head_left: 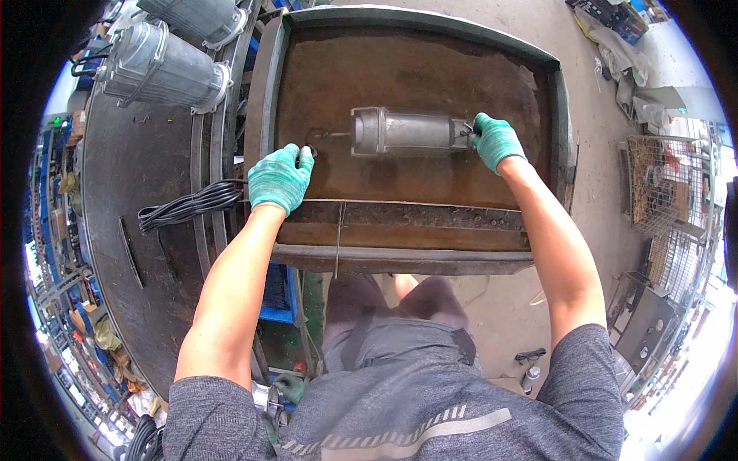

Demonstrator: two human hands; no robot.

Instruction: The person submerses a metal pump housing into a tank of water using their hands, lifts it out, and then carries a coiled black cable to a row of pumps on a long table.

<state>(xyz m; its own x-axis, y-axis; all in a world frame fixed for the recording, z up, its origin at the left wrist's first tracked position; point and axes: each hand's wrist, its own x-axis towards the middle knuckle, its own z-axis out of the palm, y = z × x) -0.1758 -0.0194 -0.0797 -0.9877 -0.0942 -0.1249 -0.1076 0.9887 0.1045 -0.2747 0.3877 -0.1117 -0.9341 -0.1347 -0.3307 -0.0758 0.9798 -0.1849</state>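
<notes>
A grey metal cylindrical motor housing, like a submersible pump, lies on its side in a tank of brownish water. My right hand, in a green knit glove, is closed around the fitting at the pump's right end. Over the tank's left side, my gloved left hand is closed on a black cable. That cable lies coiled on the bench to the left and runs to the hand. A dark round end shows between thumb and fingers; the rest is hidden by the glove.
Two more grey pump housings rest on the dark metal bench at upper left. A thin rod crosses the tank's near ledge. Wire mesh cages stand at right. A blue crate is below the tank's left corner.
</notes>
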